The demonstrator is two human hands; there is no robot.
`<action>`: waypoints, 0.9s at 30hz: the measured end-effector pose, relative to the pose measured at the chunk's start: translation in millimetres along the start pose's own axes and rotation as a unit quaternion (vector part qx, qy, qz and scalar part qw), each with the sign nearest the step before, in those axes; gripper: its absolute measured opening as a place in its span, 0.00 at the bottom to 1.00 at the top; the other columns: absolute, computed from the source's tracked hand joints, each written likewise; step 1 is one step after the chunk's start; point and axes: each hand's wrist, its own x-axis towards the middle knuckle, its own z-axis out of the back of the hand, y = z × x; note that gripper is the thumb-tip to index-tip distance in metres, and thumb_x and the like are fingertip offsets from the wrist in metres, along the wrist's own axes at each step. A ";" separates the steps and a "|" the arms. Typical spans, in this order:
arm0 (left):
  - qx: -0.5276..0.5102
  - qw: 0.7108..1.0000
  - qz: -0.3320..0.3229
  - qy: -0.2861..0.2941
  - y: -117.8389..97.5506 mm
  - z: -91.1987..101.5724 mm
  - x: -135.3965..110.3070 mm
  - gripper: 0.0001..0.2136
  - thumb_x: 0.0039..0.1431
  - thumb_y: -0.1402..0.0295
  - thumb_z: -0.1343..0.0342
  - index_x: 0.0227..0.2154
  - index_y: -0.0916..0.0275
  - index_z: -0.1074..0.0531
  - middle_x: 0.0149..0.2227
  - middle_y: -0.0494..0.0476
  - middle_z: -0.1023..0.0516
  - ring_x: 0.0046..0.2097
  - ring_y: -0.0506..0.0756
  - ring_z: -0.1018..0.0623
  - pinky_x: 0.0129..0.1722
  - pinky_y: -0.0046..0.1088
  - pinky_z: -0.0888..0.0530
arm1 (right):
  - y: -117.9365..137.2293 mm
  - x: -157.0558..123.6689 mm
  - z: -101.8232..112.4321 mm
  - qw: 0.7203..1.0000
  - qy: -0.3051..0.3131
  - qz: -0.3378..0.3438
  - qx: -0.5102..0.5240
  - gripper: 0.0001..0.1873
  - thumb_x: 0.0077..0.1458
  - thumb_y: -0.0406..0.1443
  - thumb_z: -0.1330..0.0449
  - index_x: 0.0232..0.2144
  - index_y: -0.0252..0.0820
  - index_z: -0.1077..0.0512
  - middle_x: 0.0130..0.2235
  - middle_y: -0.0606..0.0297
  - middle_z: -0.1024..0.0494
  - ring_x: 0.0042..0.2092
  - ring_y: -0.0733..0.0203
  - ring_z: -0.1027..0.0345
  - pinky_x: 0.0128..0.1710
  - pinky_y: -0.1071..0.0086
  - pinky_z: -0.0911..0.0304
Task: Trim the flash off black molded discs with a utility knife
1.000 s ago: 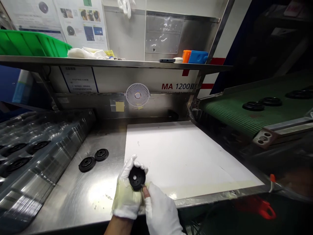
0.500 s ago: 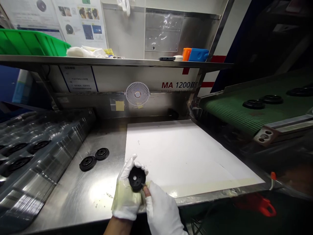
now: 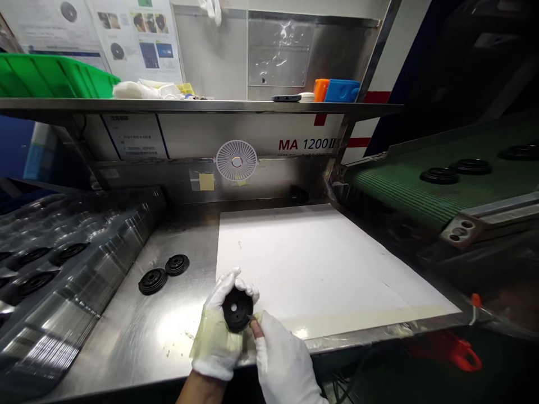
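My left hand, in a white glove with yellowish tape or film around the palm, is closed around a black round plastic wheel with a hole near its middle. My right hand, also white-gloved, has a bare thumb or fingertip showing at the wheel's lower right rim. Its fingers are pinched; a tiny pointed thing seems to show at the tip, too small to name. Two more black wheels lie side by side on the steel table, left of my hands.
A white sheet covers the table's right part. Stacked clear plastic trays holding black wheels stand at left. A green conveyor belt carries several wheels at right. Above are a steel shelf, a green bin and a small fan.
Both hands and the wheel stay together, shifted very slightly right in view. The right fingertip remains at the wheel's lower right rim. Wheels on the belt appear a little farther right.
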 end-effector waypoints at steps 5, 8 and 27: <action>-0.003 0.998 -0.069 -0.010 3.0 0.3 0.2 0.05 0.52 0.73 0.44 0.33 0.64 0.28 0.26 0.51 0.31 0.31 0.49 0.28 0.42 0.29 0.27 | 6.0 -1.8 -8.7 1.000 -0.007 0.023 -0.016 0.15 0.61 0.38 0.60 0.29 0.46 0.35 0.26 0.68 0.27 0.27 0.57 0.31 0.24 0.67 0.53; 0.022 0.996 -0.082 -0.012 -0.3 5.4 -2.0 0.11 0.53 0.72 0.47 0.40 0.64 0.29 0.30 0.55 0.27 0.37 0.54 0.26 0.45 0.37 0.28 | 5.8 -1.0 -9.5 1.000 0.003 0.023 -0.003 0.15 0.61 0.38 0.60 0.28 0.46 0.36 0.25 0.68 0.27 0.26 0.57 0.32 0.24 0.67 0.53; 0.022 0.999 0.014 -0.029 -3.8 10.5 2.6 0.07 0.50 0.73 0.42 0.34 0.65 0.29 0.27 0.51 0.33 0.30 0.49 0.30 0.33 0.27 0.27 | 5.3 -5.9 -8.0 0.998 0.055 0.002 0.043 0.15 0.59 0.39 0.60 0.30 0.46 0.34 0.26 0.66 0.26 0.27 0.58 0.32 0.25 0.68 0.51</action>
